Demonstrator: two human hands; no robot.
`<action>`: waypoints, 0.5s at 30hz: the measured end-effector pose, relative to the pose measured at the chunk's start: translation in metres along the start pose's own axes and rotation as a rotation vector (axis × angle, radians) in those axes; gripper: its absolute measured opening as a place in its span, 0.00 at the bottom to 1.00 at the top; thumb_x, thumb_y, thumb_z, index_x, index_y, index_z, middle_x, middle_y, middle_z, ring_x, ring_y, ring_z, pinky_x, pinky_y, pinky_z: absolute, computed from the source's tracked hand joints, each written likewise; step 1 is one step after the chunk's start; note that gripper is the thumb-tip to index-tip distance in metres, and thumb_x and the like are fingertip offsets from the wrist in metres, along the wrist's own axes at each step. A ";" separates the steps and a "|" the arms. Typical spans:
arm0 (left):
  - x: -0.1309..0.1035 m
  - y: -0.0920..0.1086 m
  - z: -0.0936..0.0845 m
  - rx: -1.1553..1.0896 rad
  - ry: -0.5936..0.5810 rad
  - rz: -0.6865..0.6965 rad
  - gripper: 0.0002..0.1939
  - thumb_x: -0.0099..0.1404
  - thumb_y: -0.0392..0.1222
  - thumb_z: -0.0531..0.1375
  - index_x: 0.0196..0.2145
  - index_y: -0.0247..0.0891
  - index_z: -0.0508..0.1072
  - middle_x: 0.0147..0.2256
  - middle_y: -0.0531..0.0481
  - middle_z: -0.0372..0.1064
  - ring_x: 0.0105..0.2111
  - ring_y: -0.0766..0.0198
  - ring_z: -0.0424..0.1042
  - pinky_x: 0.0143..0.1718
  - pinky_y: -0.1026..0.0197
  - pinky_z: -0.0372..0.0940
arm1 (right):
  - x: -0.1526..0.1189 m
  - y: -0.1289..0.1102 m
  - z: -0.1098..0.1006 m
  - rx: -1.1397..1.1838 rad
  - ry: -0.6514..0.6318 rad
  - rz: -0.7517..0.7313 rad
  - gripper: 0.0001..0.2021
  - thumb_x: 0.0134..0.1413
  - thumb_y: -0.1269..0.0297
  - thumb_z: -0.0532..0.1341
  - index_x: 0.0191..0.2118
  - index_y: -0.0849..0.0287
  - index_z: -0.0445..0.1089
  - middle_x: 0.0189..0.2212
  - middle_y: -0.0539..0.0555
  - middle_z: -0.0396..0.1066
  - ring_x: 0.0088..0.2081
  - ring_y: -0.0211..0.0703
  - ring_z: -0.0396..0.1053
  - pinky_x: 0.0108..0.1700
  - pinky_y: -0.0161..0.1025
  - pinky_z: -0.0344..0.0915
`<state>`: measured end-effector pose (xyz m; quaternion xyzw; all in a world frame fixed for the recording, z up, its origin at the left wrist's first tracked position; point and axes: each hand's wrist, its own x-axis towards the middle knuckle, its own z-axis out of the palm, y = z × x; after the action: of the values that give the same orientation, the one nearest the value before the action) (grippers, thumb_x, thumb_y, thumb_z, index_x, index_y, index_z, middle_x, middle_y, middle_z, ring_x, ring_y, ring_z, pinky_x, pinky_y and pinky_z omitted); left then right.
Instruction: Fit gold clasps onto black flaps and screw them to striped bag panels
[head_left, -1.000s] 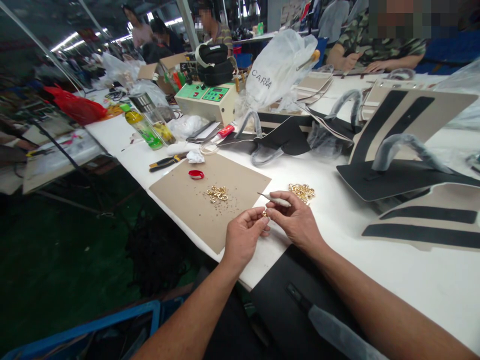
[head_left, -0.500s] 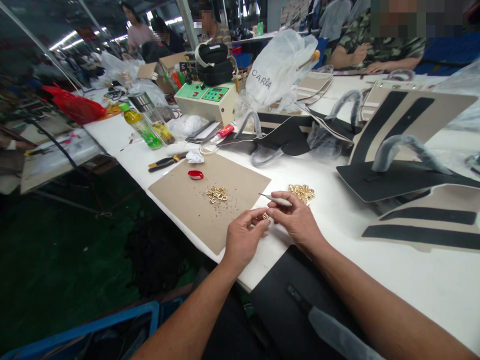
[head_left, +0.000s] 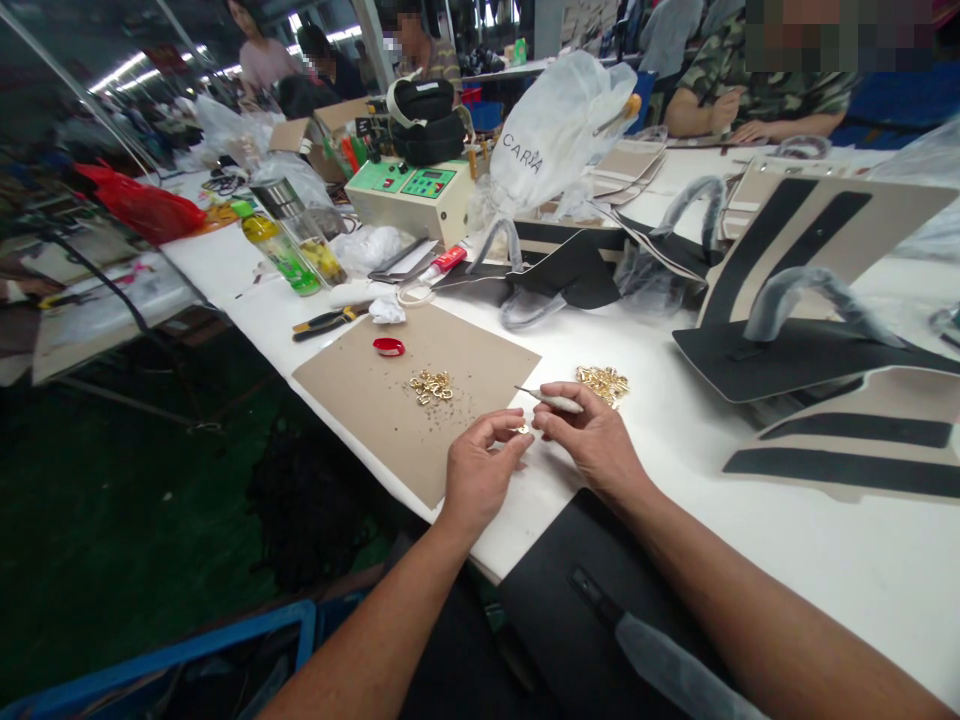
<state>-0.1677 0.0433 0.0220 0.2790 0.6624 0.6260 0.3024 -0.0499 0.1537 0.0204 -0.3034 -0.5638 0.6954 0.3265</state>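
Observation:
My left hand pinches a small gold metal fitting between thumb and fingertips, above the near edge of the white table. Close beside it, my right hand holds a thin pointed tool with a pale handle, its slim dark tip pointing left. The right thumb and index finger are just apart from the fitting. On the tan cardboard sheet lies a pile of gold fittings among dark crumbs, with a red oval object behind it. A second gold pile rests beyond my right hand.
Pliers, a bottle and a green-topped machine stand towards the back left. Black and beige bag panels with wrapped handles fill the right side. A black panel overhangs the near edge. A co-worker sits opposite.
My hands have drawn slightly apart. The left has shifted a little left with the gold fitting, and the right fingers have come away from it, still holding the tool.

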 end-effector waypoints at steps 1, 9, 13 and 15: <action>0.000 -0.001 0.000 -0.007 -0.007 -0.036 0.11 0.57 0.43 0.72 0.38 0.37 0.83 0.39 0.45 0.80 0.31 0.63 0.76 0.26 0.65 0.74 | 0.000 0.000 0.000 -0.006 0.000 -0.009 0.23 0.48 0.55 0.76 0.48 0.56 0.75 0.37 0.54 0.80 0.39 0.46 0.78 0.48 0.46 0.75; -0.003 -0.007 -0.001 0.002 -0.017 -0.063 0.16 0.61 0.46 0.70 0.45 0.39 0.85 0.35 0.47 0.82 0.27 0.65 0.76 0.24 0.66 0.72 | -0.001 0.008 0.002 -0.123 -0.038 -0.121 0.20 0.52 0.57 0.74 0.51 0.53 0.75 0.40 0.54 0.79 0.43 0.47 0.79 0.52 0.48 0.75; -0.003 -0.007 -0.001 -0.027 -0.020 -0.112 0.18 0.60 0.47 0.70 0.46 0.37 0.85 0.34 0.47 0.82 0.25 0.66 0.75 0.24 0.65 0.72 | -0.001 0.007 0.003 -0.114 -0.035 -0.106 0.19 0.52 0.57 0.74 0.49 0.53 0.76 0.40 0.54 0.79 0.43 0.48 0.79 0.52 0.47 0.75; -0.002 -0.007 -0.001 -0.060 -0.006 -0.135 0.18 0.58 0.46 0.72 0.45 0.36 0.84 0.33 0.47 0.82 0.25 0.67 0.75 0.25 0.65 0.72 | -0.001 0.004 0.003 -0.085 -0.029 -0.088 0.20 0.51 0.56 0.75 0.49 0.53 0.76 0.40 0.54 0.80 0.44 0.48 0.79 0.52 0.47 0.75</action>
<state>-0.1672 0.0411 0.0154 0.2263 0.6596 0.6231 0.3541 -0.0518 0.1503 0.0174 -0.2815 -0.6103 0.6601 0.3355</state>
